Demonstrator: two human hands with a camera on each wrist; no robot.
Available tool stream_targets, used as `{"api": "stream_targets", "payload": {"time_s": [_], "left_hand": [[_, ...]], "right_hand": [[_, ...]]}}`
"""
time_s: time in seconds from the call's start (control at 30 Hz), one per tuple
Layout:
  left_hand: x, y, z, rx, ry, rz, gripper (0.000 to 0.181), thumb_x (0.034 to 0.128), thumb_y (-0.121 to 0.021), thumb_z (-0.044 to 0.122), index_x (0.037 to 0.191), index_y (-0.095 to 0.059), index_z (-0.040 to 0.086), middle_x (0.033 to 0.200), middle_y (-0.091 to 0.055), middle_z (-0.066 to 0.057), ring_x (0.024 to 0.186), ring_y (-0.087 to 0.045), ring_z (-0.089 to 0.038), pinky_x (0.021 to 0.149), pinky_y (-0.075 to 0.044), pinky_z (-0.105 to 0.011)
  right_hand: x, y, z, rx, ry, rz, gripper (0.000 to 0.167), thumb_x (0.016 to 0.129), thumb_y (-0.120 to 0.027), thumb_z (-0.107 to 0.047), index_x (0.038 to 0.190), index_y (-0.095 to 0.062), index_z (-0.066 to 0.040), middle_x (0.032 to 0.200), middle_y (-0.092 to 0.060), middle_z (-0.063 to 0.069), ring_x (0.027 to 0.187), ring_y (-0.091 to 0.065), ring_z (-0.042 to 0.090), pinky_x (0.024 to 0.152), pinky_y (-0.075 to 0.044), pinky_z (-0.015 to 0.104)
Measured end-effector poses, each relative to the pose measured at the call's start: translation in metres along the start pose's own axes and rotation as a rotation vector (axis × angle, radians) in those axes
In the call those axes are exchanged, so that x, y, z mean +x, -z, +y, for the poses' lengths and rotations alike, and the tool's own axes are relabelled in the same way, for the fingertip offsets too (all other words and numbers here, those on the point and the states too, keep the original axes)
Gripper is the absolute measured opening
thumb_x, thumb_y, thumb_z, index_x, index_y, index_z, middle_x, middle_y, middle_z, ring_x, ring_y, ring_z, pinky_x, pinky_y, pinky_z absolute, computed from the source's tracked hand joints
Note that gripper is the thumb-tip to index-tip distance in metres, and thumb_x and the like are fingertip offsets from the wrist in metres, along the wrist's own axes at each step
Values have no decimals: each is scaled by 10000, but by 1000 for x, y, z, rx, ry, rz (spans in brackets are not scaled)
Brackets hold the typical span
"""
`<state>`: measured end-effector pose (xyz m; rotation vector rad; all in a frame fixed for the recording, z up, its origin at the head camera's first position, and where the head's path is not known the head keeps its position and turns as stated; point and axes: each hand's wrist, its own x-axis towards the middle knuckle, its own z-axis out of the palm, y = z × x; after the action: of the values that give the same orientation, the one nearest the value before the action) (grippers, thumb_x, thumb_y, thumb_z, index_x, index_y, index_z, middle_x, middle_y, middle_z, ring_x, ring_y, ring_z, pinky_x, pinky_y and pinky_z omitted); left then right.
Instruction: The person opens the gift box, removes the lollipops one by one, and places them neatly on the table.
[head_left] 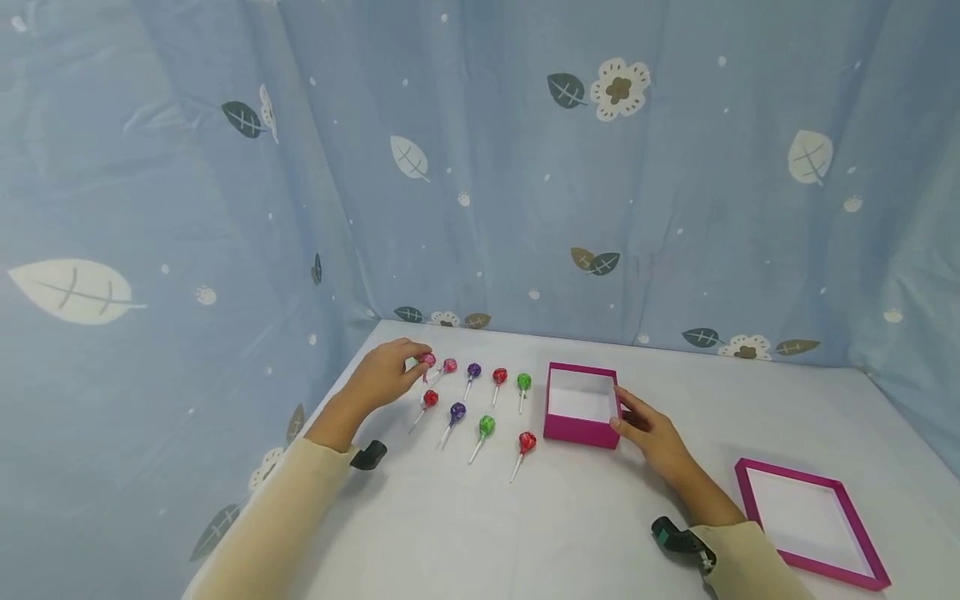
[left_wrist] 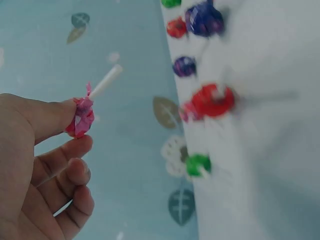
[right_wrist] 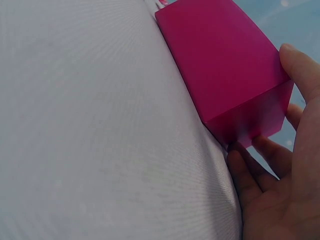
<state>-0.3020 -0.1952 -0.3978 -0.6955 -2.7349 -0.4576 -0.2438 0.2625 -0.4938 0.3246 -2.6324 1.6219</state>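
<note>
In the head view my left hand (head_left: 382, 372) is at the table's far left, over the end of the back row of lollipops. Its thumb and index finger pinch a pink lollipop (left_wrist: 82, 120) by the wrapped candy, and the white stick points up and away in the left wrist view. Beside it lie another pink lollipop (head_left: 449, 365) and a green one (left_wrist: 198, 164). My right hand (head_left: 654, 435) holds the right side of an open magenta box (head_left: 581, 430); the thumb is at its upper edge, the fingers against the side wall (right_wrist: 260, 117). The box has a white inside.
Purple (head_left: 474, 371), red (head_left: 499, 377) and green lollipops (head_left: 523, 382) continue the back row. A front row holds red (head_left: 431, 399), purple (head_left: 457, 412), green (head_left: 487, 426) and red lollipops (head_left: 527, 442). The magenta-rimmed lid (head_left: 810, 477) lies at right. A blue curtain (head_left: 510, 208) backs the table.
</note>
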Motion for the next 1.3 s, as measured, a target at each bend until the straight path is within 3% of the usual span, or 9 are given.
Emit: {"api": "stream_targets", "payload": {"time_s": [0.23, 0.5, 0.8, 1.3], "left_hand": [[-15, 1, -24, -16, 27, -33, 238, 937, -662, 224, 1143, -705, 113, 972, -665, 9, 806, -601, -208, 755, -505, -405], [-21, -2, -34, -10, 90, -197, 245, 910, -679, 143, 1146, -704, 84, 960, -667, -23, 957, -632, -292, 861, -492, -459], [-23, -12, -41, -14, 192, -344, 257, 919, -675, 160, 1172, -703, 119, 985, -666, -8, 961, -607, -239, 903, -481, -445], [-24, -20, -42, -29, 331, -414, 283, 923, -666, 161, 1202, -689, 124, 1056, -662, -55, 977, -592, -248, 915, -468, -469]], "right_hand": [[0, -1, -1, -5, -7, -1, 650, 960, -626, -306, 1525, -341, -158, 1521, -328, 203, 1283, -433, 445, 950, -432, 532], [0, 0, -3, 4, -3, 1, 642, 963, -624, -273, 1524, -339, -145, 1519, -337, 197, 1280, -443, 437, 956, -426, 521], [0, 0, -2, 8, 4, -8, 649, 963, -625, -286, 1527, -334, -152, 1517, -336, 204, 1280, -444, 436, 957, -423, 508], [0, -1, -1, 14, 20, 4, 631, 966, -618, -266, 1521, -346, -142, 1519, -337, 190, 1269, -449, 438, 954, -425, 541]]}}
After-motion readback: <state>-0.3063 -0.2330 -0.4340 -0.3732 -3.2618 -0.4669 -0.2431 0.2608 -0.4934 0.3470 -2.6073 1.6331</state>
